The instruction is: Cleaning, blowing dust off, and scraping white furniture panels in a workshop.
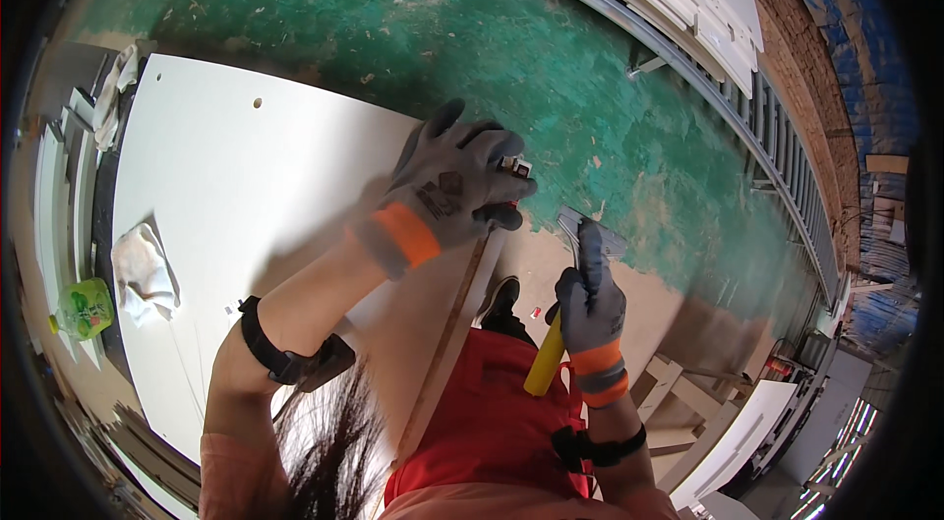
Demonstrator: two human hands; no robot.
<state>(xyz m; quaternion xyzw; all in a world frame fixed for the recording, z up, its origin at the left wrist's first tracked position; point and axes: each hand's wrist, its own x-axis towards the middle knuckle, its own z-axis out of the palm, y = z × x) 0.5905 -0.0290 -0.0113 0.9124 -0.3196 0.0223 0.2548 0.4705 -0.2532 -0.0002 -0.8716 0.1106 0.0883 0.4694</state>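
My left hand (457, 176), in a grey glove with an orange cuff, is over the far right corner of a large white panel (226, 166). Its fingers are closed around a small red and silver object (518, 167), mostly hidden by the glove, so its kind cannot be made out. Off the panel's right edge, my right hand (595, 299), gloved the same way, grips a scraper with a yellow handle (546, 358). The index finger lies along its wide metal blade (600, 235), which points away from me. The blade is apart from the panel.
On the panel's left side lie a crumpled white cloth (145, 269) and, beyond its edge, a green-labelled bottle (84, 309). A roller conveyor (688, 58) carrying white panels curves along the far right. A wooden frame (678, 392) stands at the lower right. The floor (393, 38) is worn green.
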